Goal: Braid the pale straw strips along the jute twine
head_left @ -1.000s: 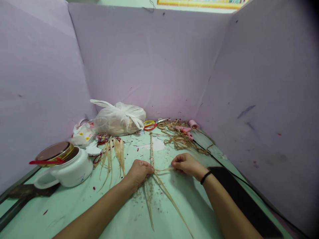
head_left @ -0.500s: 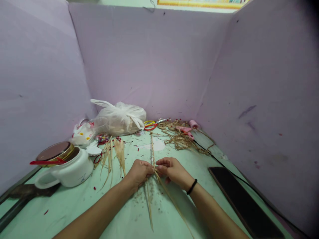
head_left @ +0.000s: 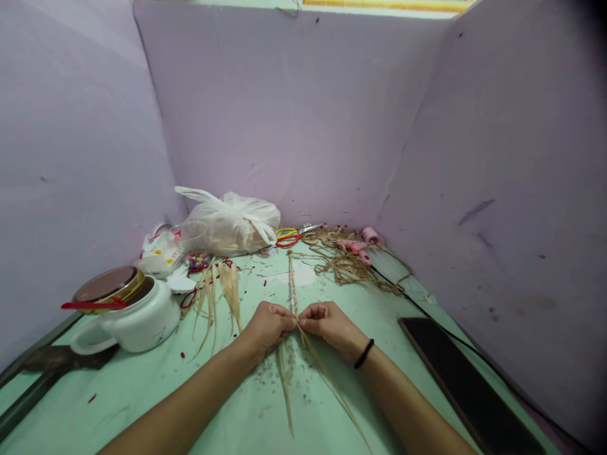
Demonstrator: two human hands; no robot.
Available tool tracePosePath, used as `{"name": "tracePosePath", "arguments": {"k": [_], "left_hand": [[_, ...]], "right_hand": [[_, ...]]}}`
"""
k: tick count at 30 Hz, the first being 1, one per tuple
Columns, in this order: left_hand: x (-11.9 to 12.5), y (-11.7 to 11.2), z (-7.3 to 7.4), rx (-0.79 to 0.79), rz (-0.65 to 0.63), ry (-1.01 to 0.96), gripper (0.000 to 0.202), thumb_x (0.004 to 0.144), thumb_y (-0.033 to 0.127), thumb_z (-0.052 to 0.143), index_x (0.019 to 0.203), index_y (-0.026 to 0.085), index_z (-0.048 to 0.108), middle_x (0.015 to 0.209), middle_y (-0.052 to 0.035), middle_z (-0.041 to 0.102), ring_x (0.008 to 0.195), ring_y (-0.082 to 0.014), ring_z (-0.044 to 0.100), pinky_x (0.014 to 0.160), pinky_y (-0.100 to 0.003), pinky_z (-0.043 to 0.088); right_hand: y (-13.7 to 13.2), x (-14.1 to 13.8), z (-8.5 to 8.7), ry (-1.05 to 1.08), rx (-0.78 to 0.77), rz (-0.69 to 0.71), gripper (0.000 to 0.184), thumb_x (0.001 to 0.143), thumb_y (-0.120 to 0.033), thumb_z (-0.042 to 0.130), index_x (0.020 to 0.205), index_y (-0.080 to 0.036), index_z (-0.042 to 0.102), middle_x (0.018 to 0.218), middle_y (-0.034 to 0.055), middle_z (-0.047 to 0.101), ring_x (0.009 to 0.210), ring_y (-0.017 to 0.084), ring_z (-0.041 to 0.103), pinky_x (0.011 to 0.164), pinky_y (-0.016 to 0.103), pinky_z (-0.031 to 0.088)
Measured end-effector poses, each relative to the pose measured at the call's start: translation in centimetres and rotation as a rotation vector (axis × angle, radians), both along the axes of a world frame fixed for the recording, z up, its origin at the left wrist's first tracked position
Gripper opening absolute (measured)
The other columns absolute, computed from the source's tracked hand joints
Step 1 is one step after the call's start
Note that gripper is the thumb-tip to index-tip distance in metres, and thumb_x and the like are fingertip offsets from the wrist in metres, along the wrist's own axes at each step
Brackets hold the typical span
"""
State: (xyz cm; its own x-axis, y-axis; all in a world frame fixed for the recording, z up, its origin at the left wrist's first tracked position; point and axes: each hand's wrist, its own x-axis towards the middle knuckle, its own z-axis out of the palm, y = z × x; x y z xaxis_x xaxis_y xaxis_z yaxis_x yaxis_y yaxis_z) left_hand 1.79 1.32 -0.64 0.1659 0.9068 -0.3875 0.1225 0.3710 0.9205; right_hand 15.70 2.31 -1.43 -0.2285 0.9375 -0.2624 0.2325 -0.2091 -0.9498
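Note:
A thin braid of dry straw-coloured fibre (head_left: 293, 284) runs from the back of the table toward me. At its near end my left hand (head_left: 271, 325) pinches the strands between thumb and forefinger. Just across from it, my right hand (head_left: 328, 323) pinches the same spot, its fingertips almost touching the left ones. Loose strands (head_left: 336, 390) hang out below both hands toward the front edge. The exact crossing of the strands is hidden by my fingertips. A black band circles my right wrist.
Left stand a white mug (head_left: 142, 322) with a lid, dry fibre strips (head_left: 230, 291) and a tied plastic bag (head_left: 232, 224). Behind lie scissors (head_left: 289, 237), tangled twine (head_left: 353, 268) and a pink glue gun (head_left: 358, 249) with a black cord. A dark flat slab (head_left: 459, 379) lies right.
My right fingers have closed in on the braid's near end and now meet the left fingertips. The view has shifted slightly; the other things stay put.

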Motion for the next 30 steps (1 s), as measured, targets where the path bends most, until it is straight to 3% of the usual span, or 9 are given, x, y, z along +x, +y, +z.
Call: {"name": "tracePosePath", "arguments": {"k": [4,10,15,24,30], "left_hand": [[0.0,0.1,-0.3,0.005,-0.005,0.012,0.009,0.057,0.018,0.052,0.050,0.013,0.051,0.033,0.0073,0.034,0.029,-0.0018,0.020,0.034,-0.019,0.010],[-0.1,0.2,-0.5,0.032,-0.039,0.088,0.016,0.055,0.015,0.049,0.040,0.016,0.042,0.030,0.0063,0.033,0.025,-0.0031,0.021,0.031,-0.020,0.010],[-0.2,0.5,-0.8,0.020,-0.040,0.096,0.014,0.054,0.015,0.048,0.041,0.016,0.043,0.030,0.0058,0.034,0.024,-0.0041,0.021,0.029,-0.020,0.008],[-0.9,0.6,-0.8,0.037,-0.102,0.012,0.012,0.052,0.023,0.054,0.044,0.015,0.048,0.033,0.0052,0.039,0.024,-0.0035,0.024,0.028,-0.019,0.009],[-0.7,0.6,-0.6,0.042,-0.089,-0.015,0.011,0.048,0.023,0.056,0.046,0.013,0.051,0.031,0.0069,0.036,0.025,-0.0017,0.021,0.030,-0.018,0.010]], "right_hand": [[0.0,0.6,0.4,-0.112,0.000,-0.003,0.009,0.059,-0.015,0.059,0.050,-0.012,0.056,0.037,-0.0055,0.043,0.036,0.004,0.030,0.038,0.019,0.022],[-1.1,0.0,1.1,-0.140,-0.014,0.065,0.014,0.059,-0.015,0.052,0.045,-0.013,0.053,0.040,-0.0022,0.050,0.038,0.006,0.044,0.040,0.017,0.034],[-1.8,-0.6,0.4,-0.286,0.091,0.141,0.013,0.056,-0.013,0.047,0.049,-0.014,0.057,0.040,-0.0011,0.052,0.035,0.007,0.043,0.036,0.017,0.029],[-1.8,-0.4,-0.3,-0.318,0.172,0.255,0.016,0.058,-0.012,0.043,0.055,-0.014,0.058,0.045,-0.0008,0.056,0.039,0.007,0.045,0.039,0.017,0.031],[-1.4,0.7,1.0,-0.316,0.186,0.314,0.011,0.059,-0.015,0.051,0.051,-0.013,0.059,0.044,-0.0016,0.053,0.040,0.006,0.040,0.040,0.019,0.028]]}}
